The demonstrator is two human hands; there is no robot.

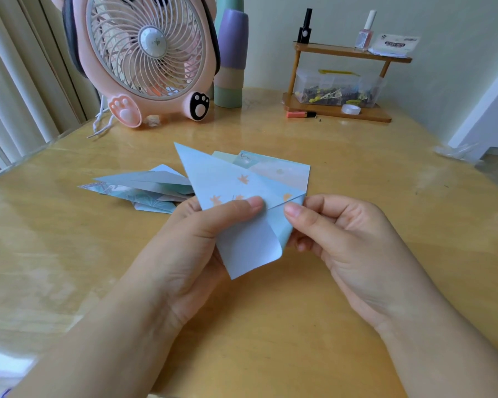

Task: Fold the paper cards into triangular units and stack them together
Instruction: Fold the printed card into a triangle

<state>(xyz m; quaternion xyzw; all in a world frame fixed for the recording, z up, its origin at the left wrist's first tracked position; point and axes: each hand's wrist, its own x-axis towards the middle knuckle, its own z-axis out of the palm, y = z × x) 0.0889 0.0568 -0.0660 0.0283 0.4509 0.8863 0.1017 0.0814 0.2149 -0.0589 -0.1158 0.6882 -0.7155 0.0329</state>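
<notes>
I hold a light blue paper card (227, 182) with orange leaf prints above the wooden table (357, 173). It is partly folded, one point aimed up and left, a lower flap curling over. My left hand (190, 245) grips it from the left, thumb pressed on the front near the fold line. My right hand (342, 234) pinches the right corner between thumb and fingers. Several folded triangular units (144, 186) lie in a loose pile on the table to the left. Unfolded cards (282, 170) lie flat behind the held card.
A pink desk fan (147, 53) stands at the back left, with a pastel striped bottle (230, 61) beside it. A small wooden shelf (345, 81) at the back right carries nail polish bottles, a clear box of clips and a tape roll. An orange marker (299, 114) lies nearby.
</notes>
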